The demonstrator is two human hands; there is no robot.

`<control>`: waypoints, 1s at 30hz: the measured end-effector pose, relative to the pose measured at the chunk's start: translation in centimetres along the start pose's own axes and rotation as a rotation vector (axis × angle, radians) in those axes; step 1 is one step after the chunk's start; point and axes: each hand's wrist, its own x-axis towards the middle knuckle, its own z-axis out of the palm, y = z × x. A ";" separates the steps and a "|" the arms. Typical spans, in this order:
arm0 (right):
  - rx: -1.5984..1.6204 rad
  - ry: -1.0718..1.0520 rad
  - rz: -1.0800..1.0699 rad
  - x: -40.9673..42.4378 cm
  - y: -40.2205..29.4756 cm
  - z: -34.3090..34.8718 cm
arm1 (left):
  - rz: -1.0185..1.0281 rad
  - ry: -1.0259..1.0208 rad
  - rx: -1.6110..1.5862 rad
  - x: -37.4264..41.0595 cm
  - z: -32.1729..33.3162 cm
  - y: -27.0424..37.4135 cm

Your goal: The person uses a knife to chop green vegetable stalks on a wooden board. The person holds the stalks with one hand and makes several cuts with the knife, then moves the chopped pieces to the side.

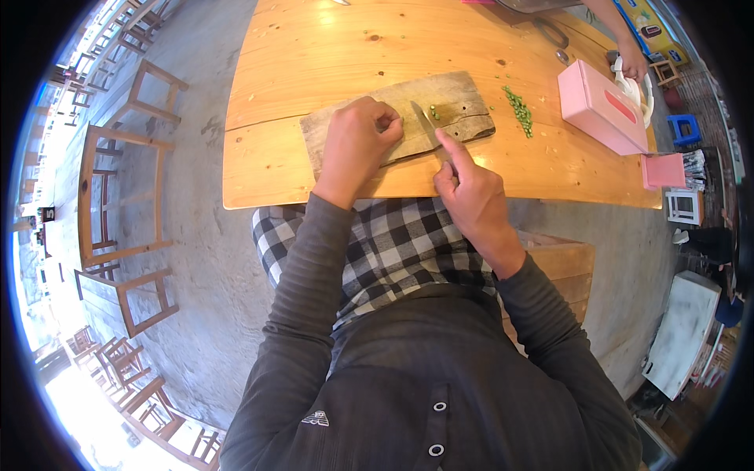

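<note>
A worn wooden cutting board (456, 91) lies askew near the front edge of the wooden table. My right hand (471, 188) is shut on a knife (422, 113), index finger along its back, with the blade over the board. My left hand (362, 138) rests on the board's left part with curled fingers; a bit of green shows at its fingertips, mostly hidden. A few cut green pieces (435, 112) lie beside the blade. To the right of the board, a pile of chopped green pieces (518, 112) sits on the bare table.
A pink tissue box (601, 106) stands at the table's right. Behind it another person's hand (633, 62) touches a white object (627, 88). Dark-handled scissors or a similar tool (552, 33) and a metal tray (530, 5) lie farther back. Wooden stools (126, 194) stand left.
</note>
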 end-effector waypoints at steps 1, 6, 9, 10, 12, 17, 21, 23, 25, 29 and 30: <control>0.000 0.002 -0.025 -0.1 -0.2 0.2 | 0.004 0.000 0.007 0.0 0.0 0.0; -0.002 0.017 -0.083 -0.2 -0.7 0.9 | 0.019 0.017 0.002 -0.1 0.1 -0.1; -0.005 0.016 -0.095 -0.1 -0.6 1.0 | 0.018 0.016 0.006 -0.2 0.2 -0.2; -0.001 0.015 -0.097 -0.1 -0.6 1.1 | 0.017 0.018 0.007 -0.2 0.3 -0.2; -0.001 0.013 -0.099 -0.2 -0.6 1.1 | 0.017 0.020 0.007 -0.2 0.3 -0.3; -0.014 0.014 -0.103 -0.5 -0.8 1.2 | 0.026 0.021 0.005 -0.1 0.4 -0.3; -0.029 0.004 -0.110 -0.5 -0.8 1.3 | 0.013 0.024 -0.009 -0.2 0.4 -0.2; -0.046 0.004 -0.117 -0.6 -0.8 1.4 | 0.012 0.027 -0.014 -0.2 0.4 -0.2; -0.058 -0.005 -0.118 -0.7 -0.9 1.4 | 0.011 0.017 -0.005 -0.2 0.3 -0.1; -0.050 -0.009 -0.124 -0.7 -1.0 1.4 | 0.014 0.015 -0.009 -0.2 0.3 -0.1; -0.052 -0.007 -0.126 -0.7 -1.0 1.4 | 0.011 0.013 -0.009 -0.2 0.3 -0.1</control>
